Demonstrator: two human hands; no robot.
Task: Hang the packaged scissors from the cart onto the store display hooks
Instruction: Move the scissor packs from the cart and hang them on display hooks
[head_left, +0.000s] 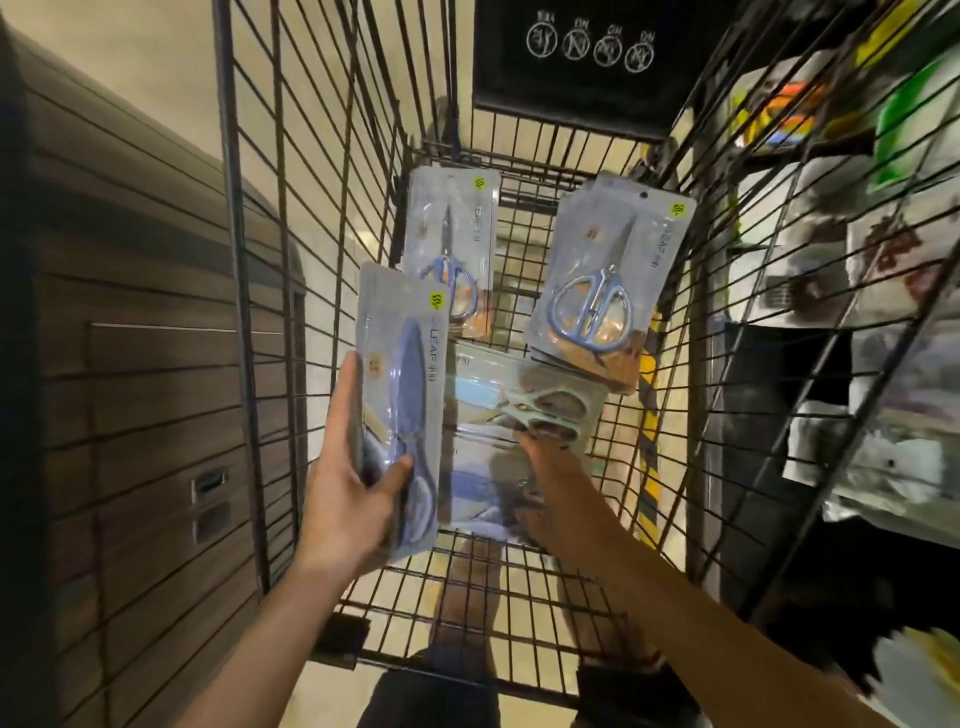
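I look down into a black wire cart (260, 312). My left hand (348, 499) grips a blister pack of blue sheathed scissors (402, 374), held upright above the cart's left side. My right hand (545, 467) reaches down to the cart floor, fingers on a pack with pale green scissors (524, 410) that lies flat. Two more packs lean at the far end: one with blue-handled scissors (452, 249) on the left, another stack of blue-handled scissors (602, 280) on the right. No display hooks are in sight.
A dark wood-panelled counter (130, 364) stands left of the cart. Wire shelving with blurred packaged goods (883, 260) rises on the right. A black panel with white symbols (587, 57) hangs at the cart's far end. Yellow-black floor tape (649, 441) shows through the mesh.
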